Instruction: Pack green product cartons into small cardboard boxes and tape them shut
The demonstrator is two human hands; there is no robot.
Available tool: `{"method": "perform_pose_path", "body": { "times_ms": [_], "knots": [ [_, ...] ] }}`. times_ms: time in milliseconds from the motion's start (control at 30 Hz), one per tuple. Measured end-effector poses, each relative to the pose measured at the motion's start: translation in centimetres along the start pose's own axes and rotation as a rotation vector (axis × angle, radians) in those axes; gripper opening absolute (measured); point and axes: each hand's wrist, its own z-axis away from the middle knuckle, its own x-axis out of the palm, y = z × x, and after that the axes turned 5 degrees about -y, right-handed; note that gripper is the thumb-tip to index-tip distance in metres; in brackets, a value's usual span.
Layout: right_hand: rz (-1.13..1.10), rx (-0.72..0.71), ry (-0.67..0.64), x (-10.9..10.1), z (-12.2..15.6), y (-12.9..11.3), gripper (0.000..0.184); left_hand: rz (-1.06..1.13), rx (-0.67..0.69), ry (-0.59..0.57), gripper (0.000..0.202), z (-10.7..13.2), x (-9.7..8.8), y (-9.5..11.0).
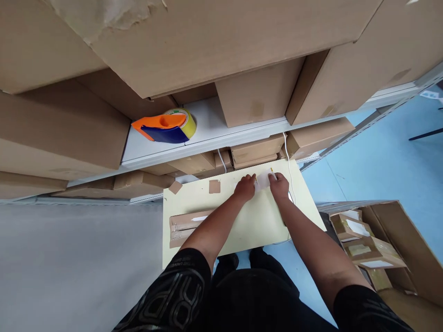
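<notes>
Over the far part of a pale yellow tabletop [256, 226], my two hands work close together. My left hand [245, 188] is closed at the left end of a small whitish, translucent sheet [263, 179]. At its right end, my right hand [278, 186] is closed too. A thin white stick with a yellow band [273, 173] pokes out by the right thumb. Another yellowish bit shows at the left fingertips. Whether sticks and sheet are one item I cannot tell. A taped cardboard box [183, 226] lies left of my left forearm.
Two brown cardboard pieces [214, 186] lie at the table's back left. A shelf [207, 117] above holds large cartons and an orange-and-blue tape dispenser [162, 128]. A white cable [289, 161] hangs at the right. An open carton [384, 221] with several small boxes stands right.
</notes>
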Motion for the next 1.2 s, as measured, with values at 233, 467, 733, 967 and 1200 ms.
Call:
{"method": "perform_pose_path", "body": {
  "times_ms": [233, 467, 733, 967, 1200],
  "knots": [
    [-0.024, 0.073, 0.06, -1.4, 1.1, 0.9, 0.033, -0.134, 0.015, -0.096, 0.068, -1.2, 2.4, -0.2],
    [-0.022, -0.043, 0.109, -3.5, 7.0, 1.9, 0.035, -0.123, -0.009, -0.122, 0.075, -0.9, 2.1, 0.2],
    [-0.316, 0.049, -0.144, -8.6, 12.0, -0.3, 0.044, 0.463, -0.087, -0.134, 0.039, 2.8, -1.5, 0.5],
    [-0.566, 0.044, -0.318, -10.1, 12.3, -2.2, 0.044, 1.19, -0.029, -0.056, 0.054, 12.4, -4.8, 2.0],
    [-0.733, 0.002, -0.562, -9.8, 13.2, -6.8, 0.04, 1.282, -0.051, 0.105, 0.049, 19.8, -8.1, 2.5]
  ]
}}
